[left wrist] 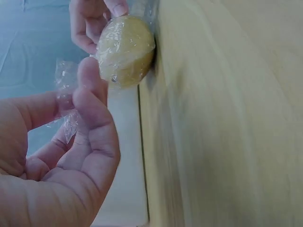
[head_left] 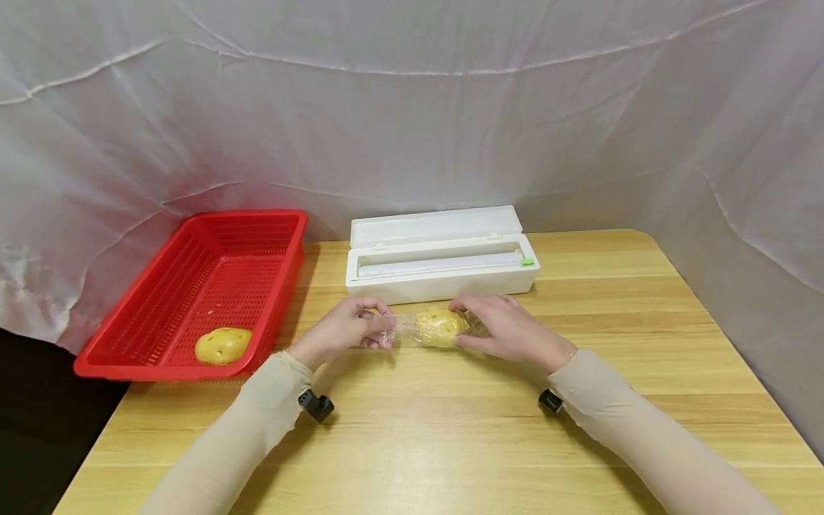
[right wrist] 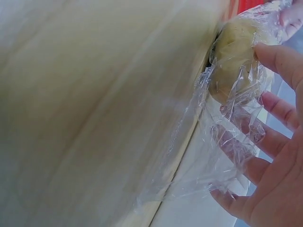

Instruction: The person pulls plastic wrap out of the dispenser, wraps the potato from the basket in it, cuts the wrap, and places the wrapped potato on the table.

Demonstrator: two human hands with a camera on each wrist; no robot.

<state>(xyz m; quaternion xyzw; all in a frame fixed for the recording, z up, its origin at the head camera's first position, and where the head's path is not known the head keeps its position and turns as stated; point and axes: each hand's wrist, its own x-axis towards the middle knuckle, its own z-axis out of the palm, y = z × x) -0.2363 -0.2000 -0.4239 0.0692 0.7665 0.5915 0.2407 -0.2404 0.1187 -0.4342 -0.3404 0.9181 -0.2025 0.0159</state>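
Note:
A yellow potato (head_left: 440, 327) wrapped in clear cling film is held just above the table between both hands. My left hand (head_left: 354, 329) pinches the twisted end of the cling film (left wrist: 66, 90) between thumb and fingers, to the left of the potato. On the other side, my right hand (head_left: 508, 329) holds the potato's right end, its thumb on one side and fingers on the other. In the right wrist view, a loose flap of film hangs past the potato (right wrist: 236, 61) across the right fingers.
Behind the hands stands a white cling film box (head_left: 444, 286), its lid raised and a roll inside. A red plastic basket (head_left: 277, 315) at the left holds another potato (head_left: 223, 346). Pale cloth (head_left: 412, 143) hangs behind the wooden table (head_left: 412, 443).

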